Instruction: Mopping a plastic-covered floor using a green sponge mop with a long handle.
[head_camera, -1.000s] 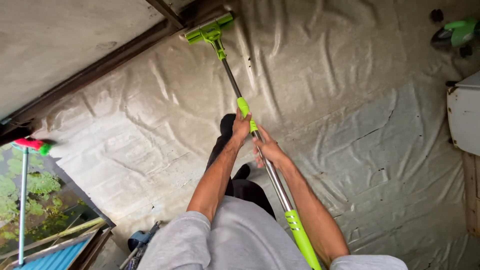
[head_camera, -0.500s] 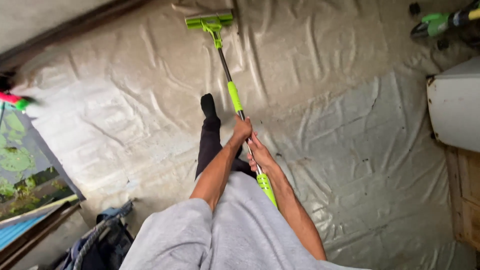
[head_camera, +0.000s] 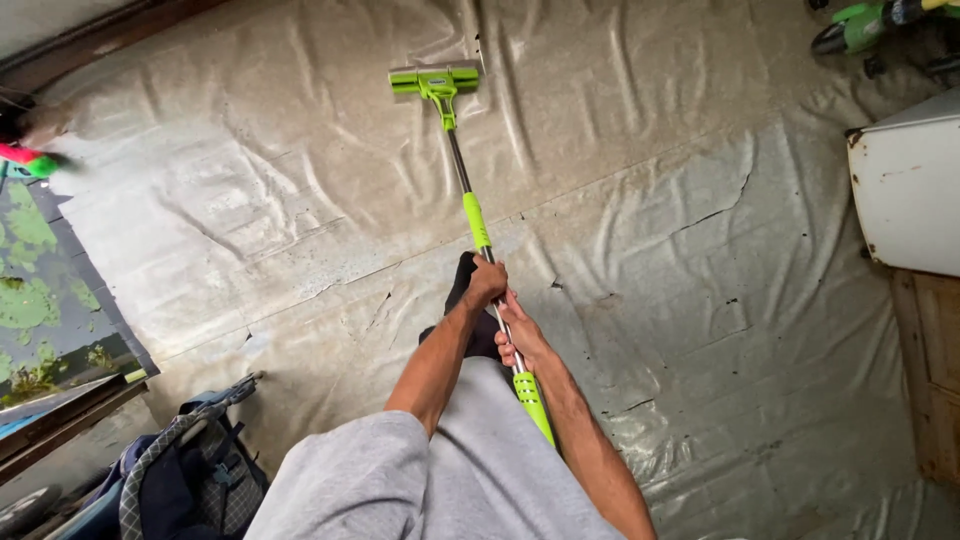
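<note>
As the squeegee mop (head_camera: 437, 82) has drawn back from the wall edge since a second ago, its green head lies mid-sheet on the wrinkled plastic sheeting (head_camera: 650, 200). Left hand (head_camera: 488, 285) and right hand (head_camera: 520, 340) both clamped round the pole; stroke pulling inward.

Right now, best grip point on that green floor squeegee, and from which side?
Probably the bare metal pole of the squeegee, from above. It slants from the floor toward the person; left hand and right hand already wrap it there, between the green sleeves.
</note>
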